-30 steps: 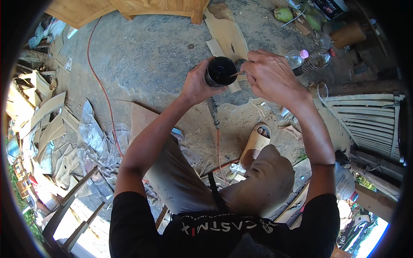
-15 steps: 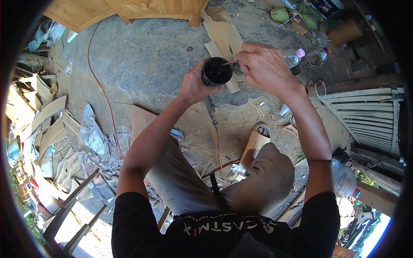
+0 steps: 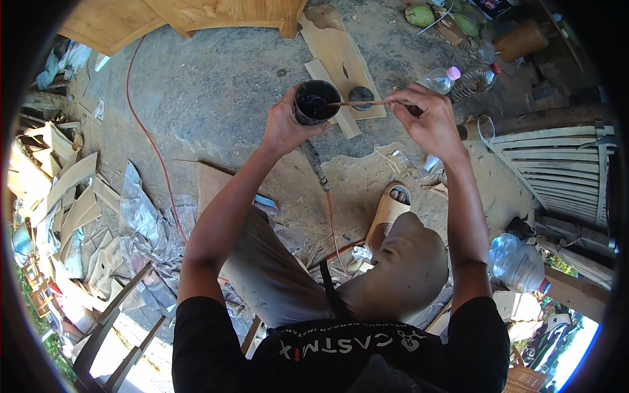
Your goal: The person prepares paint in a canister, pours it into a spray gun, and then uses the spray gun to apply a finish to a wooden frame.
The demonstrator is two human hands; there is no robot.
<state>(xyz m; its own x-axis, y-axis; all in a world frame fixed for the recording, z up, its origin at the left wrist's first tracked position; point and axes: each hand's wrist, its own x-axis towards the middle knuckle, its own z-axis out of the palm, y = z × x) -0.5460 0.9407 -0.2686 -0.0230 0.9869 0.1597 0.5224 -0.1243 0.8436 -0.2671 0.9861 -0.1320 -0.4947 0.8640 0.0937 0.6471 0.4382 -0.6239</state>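
My left hand [image 3: 283, 126] is wrapped round the side of a black cup [image 3: 316, 85], which holds dark liquid with bubbles or glints on it. Out to the right, my right hand [image 3: 429, 114] pinches the end of a thin brown stick [image 3: 377, 103]. The stick lies nearly level, its far end over the cup's mouth and reaching inside. Beneath the stick, a round dark lid or small tin [image 3: 361, 92] rests on a wooden board [image 3: 337, 49]. A dark handle-like tool [image 3: 315, 160] joined to an orange hose [image 3: 331, 216] lies below the cup, its upper part hidden.
Wooden furniture [image 3: 229, 14] stands at the far left. Plastic bottles [image 3: 440, 80] lie far right, near green coconuts [image 3: 422, 16]. A slatted white panel [image 3: 557, 167] leans at the right. Crumpled sheeting [image 3: 141, 209] and wood scraps [image 3: 78, 173] cover the left. A red hose [image 3: 147, 131] crosses the floor.
My right hand has moved right, away from the cup, and more of the stick shows. My left hand and the cup have shifted slightly left and up.
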